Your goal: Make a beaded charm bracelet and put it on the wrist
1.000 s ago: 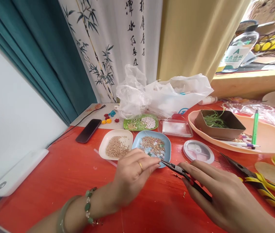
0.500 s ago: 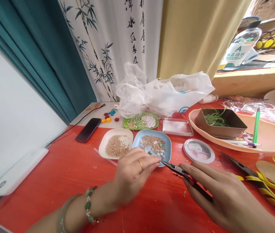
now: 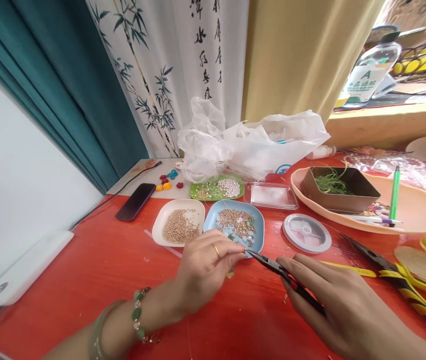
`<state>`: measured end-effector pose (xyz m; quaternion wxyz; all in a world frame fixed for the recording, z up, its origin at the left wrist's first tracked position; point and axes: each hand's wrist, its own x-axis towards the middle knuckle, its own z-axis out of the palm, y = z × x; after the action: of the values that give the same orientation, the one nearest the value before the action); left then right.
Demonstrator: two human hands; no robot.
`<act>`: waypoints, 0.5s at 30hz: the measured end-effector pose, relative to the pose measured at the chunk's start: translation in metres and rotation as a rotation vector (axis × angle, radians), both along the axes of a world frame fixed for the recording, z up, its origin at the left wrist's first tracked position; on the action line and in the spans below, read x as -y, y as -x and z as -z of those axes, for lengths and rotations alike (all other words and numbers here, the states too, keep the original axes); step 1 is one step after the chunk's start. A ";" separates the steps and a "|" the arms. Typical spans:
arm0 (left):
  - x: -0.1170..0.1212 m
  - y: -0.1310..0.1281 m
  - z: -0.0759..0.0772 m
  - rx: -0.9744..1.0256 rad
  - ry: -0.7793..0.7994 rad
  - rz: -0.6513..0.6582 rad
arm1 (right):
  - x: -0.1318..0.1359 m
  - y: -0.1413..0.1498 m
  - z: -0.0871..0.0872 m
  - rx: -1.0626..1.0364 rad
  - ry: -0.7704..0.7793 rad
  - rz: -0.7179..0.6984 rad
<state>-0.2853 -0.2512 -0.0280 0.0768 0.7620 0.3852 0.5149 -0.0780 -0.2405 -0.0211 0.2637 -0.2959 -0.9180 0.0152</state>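
My left hand (image 3: 205,267) is closed in a pinch over the near edge of the blue dish (image 3: 261,220). What its fingertips hold is tiny and mostly hidden. A small yellowish-green piece (image 3: 230,274) shows just under those fingers, and a thin thread (image 3: 189,335) hangs below the wrist. In my right hand (image 3: 333,295) is a pair of needle-nose pliers (image 3: 273,264) with dark handles. Their jaw tips meet the left fingertips. Gold beads and pale and green stones (image 3: 237,223) lie in the blue dish.
Left of the blue dish is a cream dish of gold beads (image 3: 180,227). Behind stand a green bead tray (image 3: 213,190) and plastic bags (image 3: 258,145). A clear spool (image 3: 306,233), yellow-handled pliers (image 3: 396,275) and a peach tray (image 3: 423,200) lie right. A phone (image 3: 135,201) lies left.
The view has shifted slightly. Under my left fingers the yellowish-green piece now shows, and more of a yellow handle appears beyond my right hand. Both grips stay the same.
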 end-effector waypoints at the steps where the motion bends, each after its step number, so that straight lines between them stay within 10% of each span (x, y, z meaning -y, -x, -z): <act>1: 0.000 -0.001 0.000 0.003 -0.012 -0.001 | 0.001 0.000 0.000 -0.005 0.003 -0.001; 15: 0.003 -0.002 0.000 0.047 0.032 -0.017 | 0.007 0.009 -0.001 -0.091 0.262 0.018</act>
<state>-0.2829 -0.2540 -0.0276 0.0936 0.7450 0.3981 0.5270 -0.0872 -0.2480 -0.0197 0.2645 -0.3351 -0.8924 0.1462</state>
